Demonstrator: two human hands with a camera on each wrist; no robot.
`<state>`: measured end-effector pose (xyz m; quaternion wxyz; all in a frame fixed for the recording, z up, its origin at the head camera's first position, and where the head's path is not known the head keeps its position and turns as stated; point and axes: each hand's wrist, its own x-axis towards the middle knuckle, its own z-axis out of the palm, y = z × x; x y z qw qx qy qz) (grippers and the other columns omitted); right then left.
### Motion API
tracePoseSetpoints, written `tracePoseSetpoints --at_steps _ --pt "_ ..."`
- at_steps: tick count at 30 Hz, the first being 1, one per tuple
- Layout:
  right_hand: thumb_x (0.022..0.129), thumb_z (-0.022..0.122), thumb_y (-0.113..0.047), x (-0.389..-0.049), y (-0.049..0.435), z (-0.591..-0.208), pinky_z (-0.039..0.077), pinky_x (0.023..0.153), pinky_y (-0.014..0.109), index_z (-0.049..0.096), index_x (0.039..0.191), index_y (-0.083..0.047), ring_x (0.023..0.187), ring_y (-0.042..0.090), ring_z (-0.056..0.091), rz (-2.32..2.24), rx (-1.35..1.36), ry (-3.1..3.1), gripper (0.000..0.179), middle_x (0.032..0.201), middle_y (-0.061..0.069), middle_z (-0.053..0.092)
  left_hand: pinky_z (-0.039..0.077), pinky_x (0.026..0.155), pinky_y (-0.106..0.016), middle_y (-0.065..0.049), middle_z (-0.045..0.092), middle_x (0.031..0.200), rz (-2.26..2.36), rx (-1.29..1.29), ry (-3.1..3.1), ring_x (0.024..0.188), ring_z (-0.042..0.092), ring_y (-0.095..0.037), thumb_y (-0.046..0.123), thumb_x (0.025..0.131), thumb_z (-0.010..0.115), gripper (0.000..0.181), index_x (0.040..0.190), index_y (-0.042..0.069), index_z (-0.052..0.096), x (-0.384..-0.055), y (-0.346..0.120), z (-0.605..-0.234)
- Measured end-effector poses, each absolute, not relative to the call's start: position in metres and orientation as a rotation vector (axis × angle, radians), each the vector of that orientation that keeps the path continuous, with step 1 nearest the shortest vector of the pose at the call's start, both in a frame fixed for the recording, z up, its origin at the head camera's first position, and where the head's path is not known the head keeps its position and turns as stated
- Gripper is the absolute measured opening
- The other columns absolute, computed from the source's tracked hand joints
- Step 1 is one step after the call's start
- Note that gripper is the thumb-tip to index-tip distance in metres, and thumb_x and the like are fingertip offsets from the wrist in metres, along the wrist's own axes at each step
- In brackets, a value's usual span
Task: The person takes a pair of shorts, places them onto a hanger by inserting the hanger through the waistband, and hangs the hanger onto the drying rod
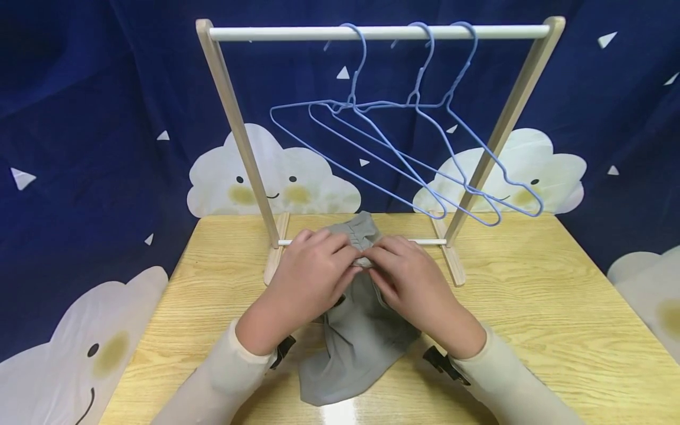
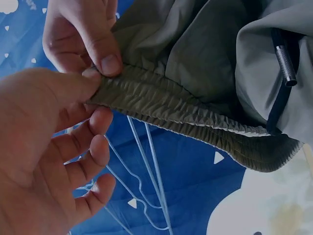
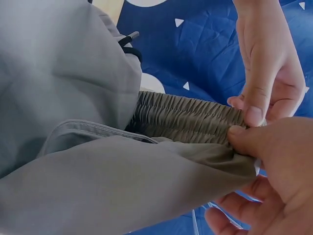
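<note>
Grey pants (image 1: 366, 348) hang from both hands above the table, their lower end toward the front. Thumb and fingers of my left hand (image 1: 313, 268) pinch the gathered elastic waistband (image 2: 161, 100). Right beside it, my right hand (image 1: 411, 277) pinches the same waistband (image 3: 186, 112), the two thumbs almost meeting. In the left wrist view, a dark drawstring (image 2: 283, 63) with a metal tip dangles from the waist. A stitched pocket edge (image 3: 102, 129) shows in the right wrist view. The hands cover part of the waistband in the head view.
Behind the hands stands a wooden rack (image 1: 234, 118) with a white top rail (image 1: 276, 33). Three blue hangers (image 1: 366, 118) hang on the rail, overlapping toward the right. A light wood table (image 1: 558, 307) lies underneath, with a dark blue cloud-print curtain (image 1: 95, 118) around it.
</note>
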<state>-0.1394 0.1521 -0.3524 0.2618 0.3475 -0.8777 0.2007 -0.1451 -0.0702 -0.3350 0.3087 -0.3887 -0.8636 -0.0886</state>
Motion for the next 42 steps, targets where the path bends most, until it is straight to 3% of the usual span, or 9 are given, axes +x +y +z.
tracePoseSetpoints --at_steps 6,13,19,29,37,42 --pt "0.096 0.081 -0.008 -0.138 0.153 -0.352 0.056 0.095 0.047 0.080 0.116 -0.011 0.108 0.026 0.070 0.567 0.934 -2.358 0.020 0.111 0.003 0.075 0.053 0.075 -0.041 0.002 0.068 0.103 -0.326 -1.035 -2.355 0.095 0.068 -0.020 0.027 0.095 0.086 0.021 0.112 0.017 0.080 -0.153 -0.073 -0.340" --pt "0.094 0.082 -0.006 -0.138 0.156 -0.348 0.056 0.089 0.046 0.079 0.116 -0.009 0.103 0.025 0.071 0.629 0.938 -2.285 0.023 0.110 0.005 0.075 0.055 0.076 -0.042 0.001 0.066 0.109 -0.370 -1.030 -2.359 0.093 0.068 -0.020 0.028 0.095 0.085 0.023 0.115 0.017 0.078 -0.161 -0.076 -0.344" --pt "0.094 0.081 -0.004 -0.136 0.163 -0.340 0.058 0.091 0.048 0.080 0.115 -0.009 0.103 0.027 0.071 0.694 0.925 -2.255 0.022 0.113 0.007 0.076 0.055 0.078 -0.042 0.000 0.065 0.113 -0.405 -1.024 -2.382 0.093 0.066 -0.021 0.027 0.096 0.085 0.026 0.119 0.018 0.077 -0.167 -0.077 -0.347" --pt "0.099 0.077 -0.003 -0.132 0.172 -0.327 0.043 0.065 0.018 0.079 0.116 -0.013 0.079 0.007 0.056 0.852 0.897 -2.274 0.019 0.113 -0.002 0.075 0.058 0.089 -0.044 0.002 0.068 0.125 -0.565 -1.022 -2.482 0.109 0.068 -0.021 0.029 0.096 0.085 0.036 0.130 0.019 0.074 -0.177 -0.077 -0.356" --pt "0.098 0.077 0.000 -0.128 0.178 -0.316 0.047 0.071 0.020 0.080 0.112 -0.012 0.094 0.010 0.064 0.998 0.887 -2.237 0.018 0.113 -0.002 0.076 0.057 0.102 -0.050 0.004 0.074 0.133 -0.646 -1.044 -2.553 0.126 0.070 -0.022 0.029 0.098 0.082 0.041 0.135 0.019 0.069 -0.184 -0.078 -0.363" --pt "0.096 0.078 0.004 -0.126 0.182 -0.312 0.043 0.066 0.018 0.081 0.110 -0.011 0.091 0.008 0.062 1.017 0.859 -2.204 0.021 0.111 -0.001 0.077 0.057 0.104 -0.051 0.003 0.077 0.127 -0.675 -1.050 -2.573 0.121 0.074 -0.021 0.026 0.100 0.080 0.037 0.133 0.019 0.066 -0.186 -0.078 -0.367"
